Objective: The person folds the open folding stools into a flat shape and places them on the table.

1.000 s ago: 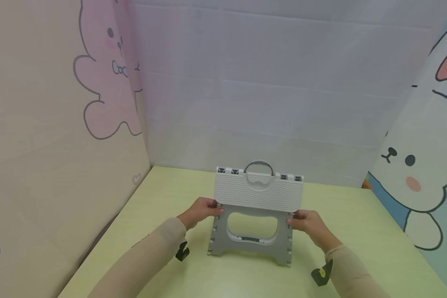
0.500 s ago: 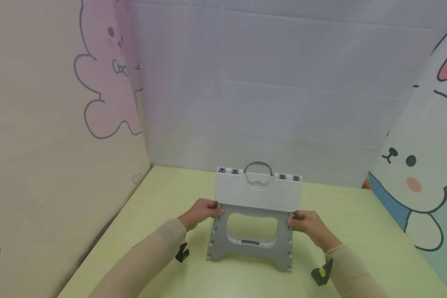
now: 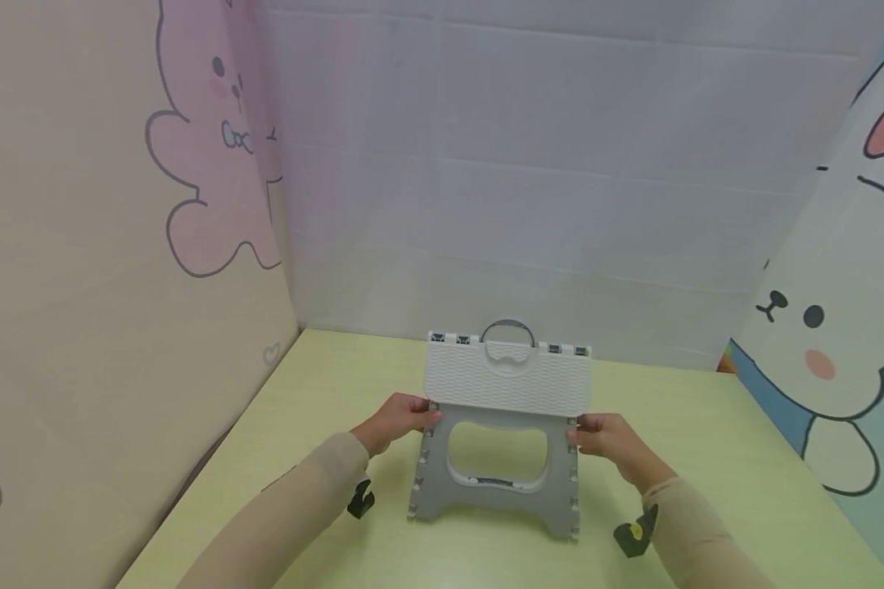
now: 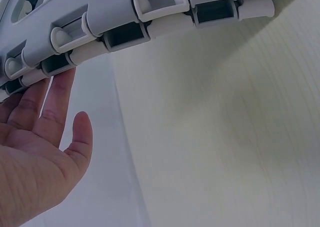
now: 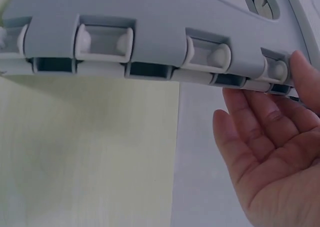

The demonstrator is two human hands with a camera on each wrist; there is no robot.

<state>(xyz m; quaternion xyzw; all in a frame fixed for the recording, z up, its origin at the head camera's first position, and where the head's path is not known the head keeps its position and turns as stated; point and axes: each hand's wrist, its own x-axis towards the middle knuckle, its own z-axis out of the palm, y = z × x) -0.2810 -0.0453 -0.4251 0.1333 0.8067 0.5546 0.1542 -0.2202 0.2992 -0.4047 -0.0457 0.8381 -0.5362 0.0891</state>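
Note:
A folding step stool, nearly flat, stands upright in the middle of the head view. Its white textured seat panel (image 3: pixel 508 383) sits on top, with a small handle loop (image 3: pixel 508 322) above. Below is the grey leg panel (image 3: pixel 495 501) with a wide opening. My left hand (image 3: pixel 395 422) pinches the left edge just under the seat, thumb in front. On the right edge, my right hand (image 3: pixel 613 442) does the same. The wrist views show fingers behind the hinged side edges (image 4: pixel 125 34) of the stool; the left thumb is hidden there.
The pale yellow table (image 3: pixel 324 532) lies beneath the stool. A white cloth wall (image 3: pixel 560 164) rises close behind it. Printed walls with a pink bear (image 3: pixel 214 164) and a white rabbit (image 3: pixel 825 327) flank the table. Black straps (image 3: pixel 636 532) hang by the sleeves.
The stool's lower end has come slightly down and nearer in the head view. The seat's right end has shifted a little left. Both hands keep their grip in nearly the same place.

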